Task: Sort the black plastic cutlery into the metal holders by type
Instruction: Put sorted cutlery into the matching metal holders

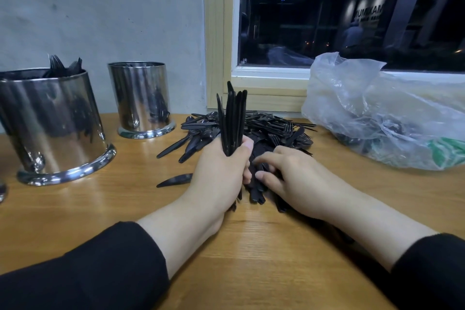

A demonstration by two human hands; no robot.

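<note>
My left hand grips an upright bundle of black plastic knives over the near edge of a pile of mixed black cutlery on the wooden table. My right hand rests on the pile just right of the left hand, its curled fingers touching loose pieces. A large metal holder with forks sticking out stands at the left. A smaller metal holder stands behind it near the wall. A single black knife lies on the table left of my left hand.
A clear plastic bag with more black cutlery inside lies at the right below the window sill. Part of another metal base shows at the far left edge. A grey wall backs the table.
</note>
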